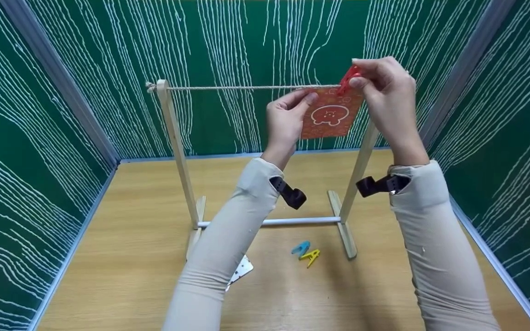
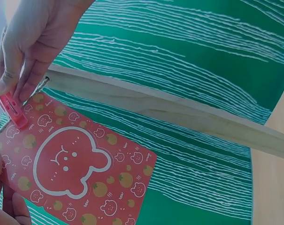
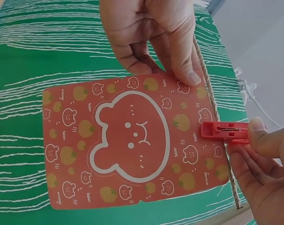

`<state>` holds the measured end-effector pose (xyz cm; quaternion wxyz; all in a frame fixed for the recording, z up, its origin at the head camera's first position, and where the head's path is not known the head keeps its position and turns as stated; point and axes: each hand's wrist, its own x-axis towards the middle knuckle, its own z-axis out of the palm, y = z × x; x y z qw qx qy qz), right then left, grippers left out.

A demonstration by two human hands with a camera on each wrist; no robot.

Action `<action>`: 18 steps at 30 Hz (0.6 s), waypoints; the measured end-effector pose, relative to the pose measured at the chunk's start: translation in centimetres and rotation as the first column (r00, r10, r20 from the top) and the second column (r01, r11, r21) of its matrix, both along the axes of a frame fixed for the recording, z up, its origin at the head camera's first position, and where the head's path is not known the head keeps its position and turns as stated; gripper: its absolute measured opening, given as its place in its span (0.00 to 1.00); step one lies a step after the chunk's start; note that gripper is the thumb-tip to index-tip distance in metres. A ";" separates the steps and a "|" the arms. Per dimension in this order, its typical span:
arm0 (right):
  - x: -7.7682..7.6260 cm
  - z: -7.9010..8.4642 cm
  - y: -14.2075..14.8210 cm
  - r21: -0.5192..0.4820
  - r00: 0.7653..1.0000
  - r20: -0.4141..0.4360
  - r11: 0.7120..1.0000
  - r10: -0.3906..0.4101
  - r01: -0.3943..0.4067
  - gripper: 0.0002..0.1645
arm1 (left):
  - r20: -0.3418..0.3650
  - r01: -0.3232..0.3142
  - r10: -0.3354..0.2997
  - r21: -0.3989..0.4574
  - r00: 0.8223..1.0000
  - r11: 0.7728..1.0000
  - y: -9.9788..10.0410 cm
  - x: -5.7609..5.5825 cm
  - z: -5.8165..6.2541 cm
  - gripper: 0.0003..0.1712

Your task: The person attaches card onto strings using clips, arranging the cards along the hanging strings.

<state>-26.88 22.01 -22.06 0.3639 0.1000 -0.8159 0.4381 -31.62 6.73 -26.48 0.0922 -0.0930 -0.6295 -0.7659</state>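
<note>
Seemingly to steady it, the left hand (image 1: 285,119) pinches the red card (image 1: 329,117) at the rope (image 1: 242,87), upper right of the head view, while the right hand (image 1: 390,94) pinches the red clothespin (image 1: 348,80) over its edge.

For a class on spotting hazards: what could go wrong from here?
If the right hand releases the red clothespin without it gripping both card and rope, the card could slip. With only that clothespin at the card's edge, the card might pivot if the left hand lets go.
</note>
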 end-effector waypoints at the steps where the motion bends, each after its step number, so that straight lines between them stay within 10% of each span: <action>1: 0.0 0.0 -0.1 0.011 1.000 -0.001 1.000 -0.006 0.006 0.16 | 0.003 -0.002 0.002 -0.001 1.000 1.000 0.0 0.0 0.0 0.14; 18: 0.3 -0.3 -0.6 0.112 1.000 -0.007 0.994 0.014 -0.014 0.20 | 0.015 0.022 -0.023 0.019 1.000 1.000 -0.1 -0.1 -0.4 0.14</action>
